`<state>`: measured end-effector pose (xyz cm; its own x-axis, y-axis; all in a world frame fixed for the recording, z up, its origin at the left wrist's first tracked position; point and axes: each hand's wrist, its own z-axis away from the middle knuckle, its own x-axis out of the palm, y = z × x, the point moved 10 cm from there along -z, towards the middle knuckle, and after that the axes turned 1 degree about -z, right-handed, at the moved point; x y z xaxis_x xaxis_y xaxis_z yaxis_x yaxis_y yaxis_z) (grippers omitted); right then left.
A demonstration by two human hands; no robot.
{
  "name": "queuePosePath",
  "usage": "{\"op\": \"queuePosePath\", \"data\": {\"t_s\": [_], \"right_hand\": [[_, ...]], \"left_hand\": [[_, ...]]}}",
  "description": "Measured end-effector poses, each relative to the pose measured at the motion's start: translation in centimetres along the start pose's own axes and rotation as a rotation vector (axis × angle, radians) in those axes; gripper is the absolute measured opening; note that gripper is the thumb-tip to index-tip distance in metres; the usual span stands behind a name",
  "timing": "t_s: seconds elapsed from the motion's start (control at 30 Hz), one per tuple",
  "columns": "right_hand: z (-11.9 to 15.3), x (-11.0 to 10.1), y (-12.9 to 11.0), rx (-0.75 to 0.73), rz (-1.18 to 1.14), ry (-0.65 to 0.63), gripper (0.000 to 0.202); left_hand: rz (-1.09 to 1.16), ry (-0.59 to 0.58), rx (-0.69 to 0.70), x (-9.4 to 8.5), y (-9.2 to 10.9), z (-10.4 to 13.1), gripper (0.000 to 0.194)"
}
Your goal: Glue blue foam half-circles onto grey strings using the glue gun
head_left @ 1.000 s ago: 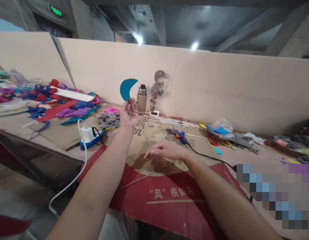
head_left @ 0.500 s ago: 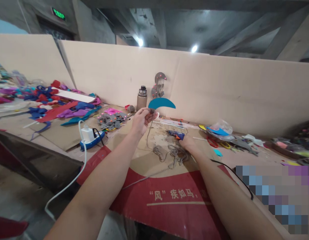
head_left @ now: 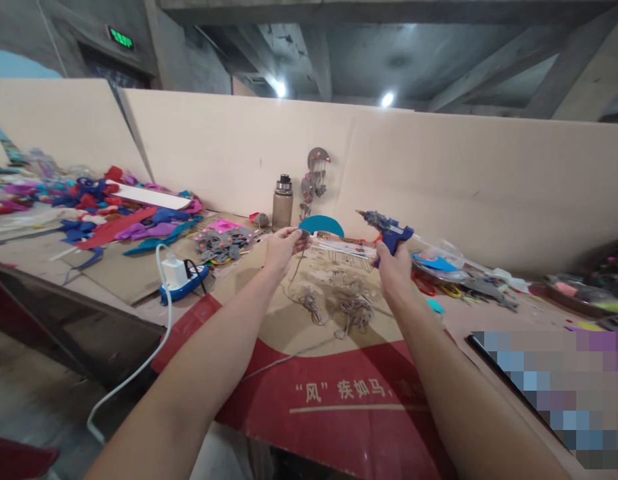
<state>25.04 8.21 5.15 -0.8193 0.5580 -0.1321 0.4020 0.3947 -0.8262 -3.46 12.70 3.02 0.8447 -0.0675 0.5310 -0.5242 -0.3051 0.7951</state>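
Observation:
Between the fingertips of my left hand (head_left: 285, 249) is one end of a teal crescent-shaped felt piece (head_left: 323, 225), held up above the cardboard. Grey yarn (head_left: 291, 280) hangs down from the same fingers. My right hand (head_left: 395, 265) is wrapped round the handle of a blue glue gun (head_left: 387, 228), raised off the table, its nozzle pointing left toward the felt. Below both hands a loose tangle of grey yarn (head_left: 356, 313) lies on the brown and red cardboard sheet (head_left: 339, 373).
A blue power strip (head_left: 186, 285) with a white plug and cable sits left. Behind stand a bottle (head_left: 283, 203) and a hanging grey moon ornament (head_left: 319, 160) against the board. Felt scraps (head_left: 133, 220) pile up far left; red scissors (head_left: 425, 285) lie right.
My right hand has lifted the glue gun off the cardboard, up and to the right. The teal felt in my left hand has dropped slightly and tilted.

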Motion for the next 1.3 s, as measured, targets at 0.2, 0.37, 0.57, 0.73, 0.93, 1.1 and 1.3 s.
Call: {"op": "queuePosePath", "data": {"t_s": [0.2, 0.37, 0.57, 0.73, 0.93, 1.1, 1.3], "right_hand": [[4.3, 3.1, -6.8, -0.137, -0.202, -0.19, 0.03], [6.3, 5.1, -7.9, -0.224, -0.022, -0.305, 0.034], [6.0, 4.3, -7.9, -0.298, 0.252, -0.191, 0.046], [6.1, 4.6, -7.9, -0.309, 0.309, -0.23, 0.047], [6.0, 4.5, -7.5, -0.302, 0.384, -0.211, 0.043], [6.2, 4.7, -7.7, -0.335, 0.421, -0.208, 0.042], [6.4, 5.0, -7.9, -0.35, 0.429, -0.223, 0.041]], "left_hand": [[-0.007, 0.004, 0.002, 0.0, -0.1, -0.2, 0.009], [-0.021, -0.004, 0.007, 0.4, 0.0, 0.0, 0.006], [-0.043, -0.024, -0.007, 1.2, 0.2, 0.9, 0.004], [-0.096, -0.058, 0.013, 1.9, 0.4, 1.3, 0.007], [-0.091, -0.073, 0.026, 2.3, 0.5, 1.6, 0.007], [-0.132, -0.053, 0.023, 2.3, 0.4, 1.7, 0.012], [-0.175, -0.04, 0.007, 2.1, 0.1, 1.5, 0.013]]}}
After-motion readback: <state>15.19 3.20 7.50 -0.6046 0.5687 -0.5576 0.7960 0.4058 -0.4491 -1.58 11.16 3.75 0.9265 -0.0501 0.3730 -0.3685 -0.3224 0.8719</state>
